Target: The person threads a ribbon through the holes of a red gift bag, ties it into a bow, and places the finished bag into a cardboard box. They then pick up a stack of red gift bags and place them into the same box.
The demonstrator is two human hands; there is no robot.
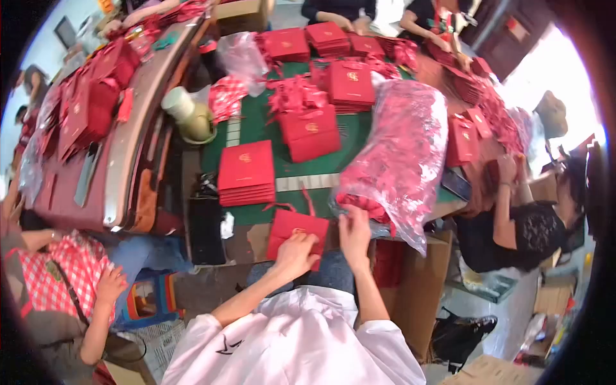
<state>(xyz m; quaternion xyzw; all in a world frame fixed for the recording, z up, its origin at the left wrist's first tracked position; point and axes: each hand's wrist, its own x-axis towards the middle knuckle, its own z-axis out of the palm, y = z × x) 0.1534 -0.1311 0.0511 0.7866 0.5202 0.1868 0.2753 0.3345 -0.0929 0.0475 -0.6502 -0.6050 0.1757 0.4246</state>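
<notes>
A small red gift bag (282, 230) with a gold emblem and a ribbon at its top lies at the table's front edge. My left hand (298, 254) grips its lower part, fingers curled over the front. My right hand (355, 235) is at the mouth of a large clear plastic bag (410, 141) full of red ribbons (366, 206). Its fingers are bent together by the ribbons; what they hold is too small to make out. Behind my left hand sits a neat stack of red gift bags (246, 172).
More gift bags with loose ribbons (309, 133) and another stack (351, 83) lie on the green mat (250, 131). A pale green cup (186, 115) stands left, a phone (456, 184) right. Co-workers sit around; a cardboard box (420, 295) is below right.
</notes>
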